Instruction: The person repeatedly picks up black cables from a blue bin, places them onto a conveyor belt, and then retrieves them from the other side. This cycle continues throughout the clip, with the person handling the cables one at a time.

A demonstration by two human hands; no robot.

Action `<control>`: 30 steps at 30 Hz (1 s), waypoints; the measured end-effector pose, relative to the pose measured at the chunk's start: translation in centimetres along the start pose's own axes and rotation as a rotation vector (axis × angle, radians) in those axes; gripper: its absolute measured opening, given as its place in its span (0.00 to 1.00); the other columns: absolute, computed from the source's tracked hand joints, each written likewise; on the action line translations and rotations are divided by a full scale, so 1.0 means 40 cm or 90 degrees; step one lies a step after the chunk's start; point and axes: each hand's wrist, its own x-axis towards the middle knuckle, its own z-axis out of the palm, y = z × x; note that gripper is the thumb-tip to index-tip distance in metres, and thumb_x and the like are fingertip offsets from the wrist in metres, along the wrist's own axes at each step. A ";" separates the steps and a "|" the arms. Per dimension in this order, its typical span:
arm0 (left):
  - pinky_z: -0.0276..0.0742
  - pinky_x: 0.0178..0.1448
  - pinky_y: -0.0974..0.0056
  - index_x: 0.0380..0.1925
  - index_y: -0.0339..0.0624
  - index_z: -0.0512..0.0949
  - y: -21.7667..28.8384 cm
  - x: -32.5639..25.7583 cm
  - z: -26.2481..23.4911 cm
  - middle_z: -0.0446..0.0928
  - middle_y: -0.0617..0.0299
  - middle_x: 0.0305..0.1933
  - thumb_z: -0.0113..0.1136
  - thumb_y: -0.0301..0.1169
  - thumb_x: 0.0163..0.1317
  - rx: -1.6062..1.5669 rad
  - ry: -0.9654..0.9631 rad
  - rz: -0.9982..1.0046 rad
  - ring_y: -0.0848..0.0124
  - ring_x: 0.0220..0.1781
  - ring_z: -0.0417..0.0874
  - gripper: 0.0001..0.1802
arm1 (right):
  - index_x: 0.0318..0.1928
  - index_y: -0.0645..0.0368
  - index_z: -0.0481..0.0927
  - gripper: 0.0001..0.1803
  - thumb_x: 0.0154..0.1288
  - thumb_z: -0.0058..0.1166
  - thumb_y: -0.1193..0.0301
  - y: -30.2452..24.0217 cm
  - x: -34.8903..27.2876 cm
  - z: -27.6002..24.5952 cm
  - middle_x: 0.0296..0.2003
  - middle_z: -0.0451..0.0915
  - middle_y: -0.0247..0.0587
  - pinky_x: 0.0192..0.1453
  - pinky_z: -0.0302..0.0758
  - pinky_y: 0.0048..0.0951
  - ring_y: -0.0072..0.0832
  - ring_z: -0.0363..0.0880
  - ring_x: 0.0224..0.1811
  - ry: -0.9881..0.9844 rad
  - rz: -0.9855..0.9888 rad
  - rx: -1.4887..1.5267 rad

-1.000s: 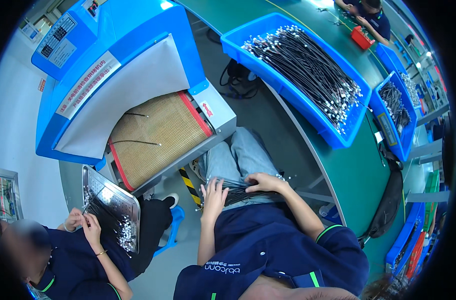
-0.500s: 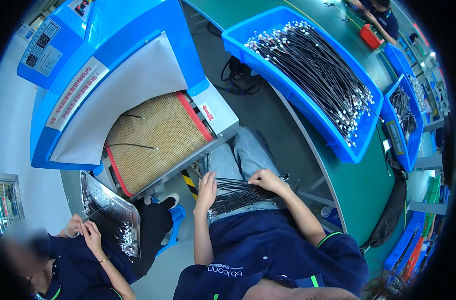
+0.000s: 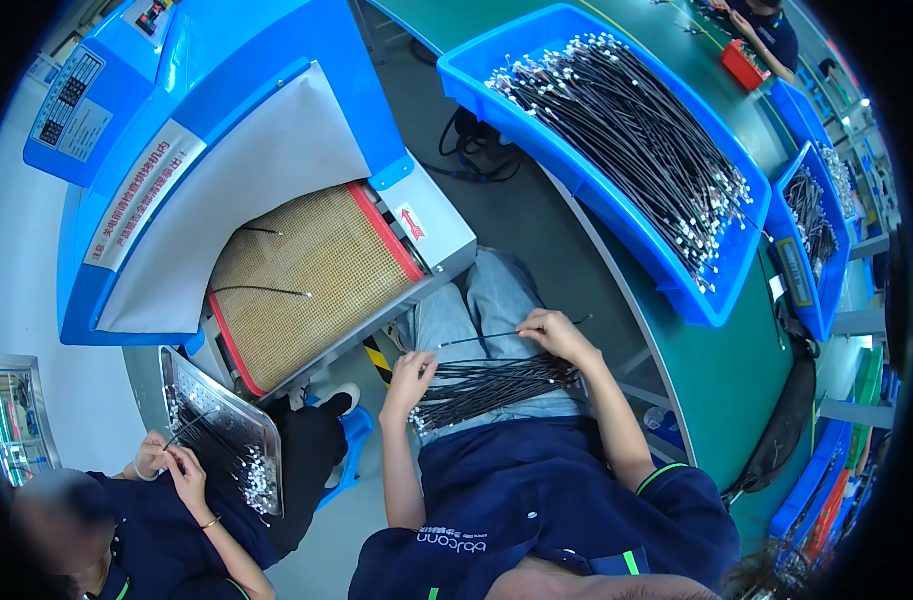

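Observation:
A bundle of thin black cables [image 3: 496, 391] with small light ends lies across my lap, on my pale jeans. My right hand [image 3: 558, 336] pinches a single black cable [image 3: 479, 340] and holds it just beyond the bundle. That cable runs leftward, its far end near the fingertips of my left hand [image 3: 410, 382]. My left hand is closed, its bent fingers at the left ends of the bundle; the exact grip is partly hidden.
Ahead on the left stands a blue machine [image 3: 226, 130] with a mesh conveyor belt [image 3: 311, 270] carrying two cables. To the right, a blue bin [image 3: 721, 300] full of cables rests on a green table [image 3: 666, 345]. A co-worker at left handles cables over a metal tray [image 3: 268, 425].
My right hand has moved slightly right and away from me, lifting one cable off the bundle. My left hand has shifted slightly toward me.

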 end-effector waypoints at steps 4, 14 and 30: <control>0.67 0.61 0.57 0.53 0.38 0.71 0.028 0.000 0.006 0.72 0.47 0.53 0.56 0.34 0.62 -0.034 0.048 -0.046 0.52 0.56 0.73 0.20 | 0.39 0.62 0.84 0.09 0.59 0.58 0.72 0.007 0.012 0.000 0.33 0.81 0.47 0.44 0.74 0.34 0.40 0.80 0.37 -0.006 -0.010 -0.010; 0.72 0.51 0.56 0.44 0.38 0.76 0.033 0.019 0.008 0.77 0.51 0.44 0.60 0.30 0.59 -0.030 0.120 0.096 0.53 0.48 0.76 0.14 | 0.40 0.63 0.83 0.10 0.60 0.57 0.71 0.006 0.027 -0.002 0.34 0.81 0.47 0.45 0.75 0.34 0.40 0.80 0.38 -0.040 -0.020 0.003; 0.73 0.50 0.56 0.48 0.37 0.73 0.092 0.074 0.007 0.76 0.48 0.44 0.55 0.31 0.63 -0.041 0.065 0.097 0.51 0.48 0.77 0.15 | 0.41 0.60 0.82 0.09 0.60 0.56 0.72 0.012 0.032 -0.042 0.36 0.82 0.45 0.45 0.74 0.33 0.37 0.80 0.41 -0.022 0.057 0.076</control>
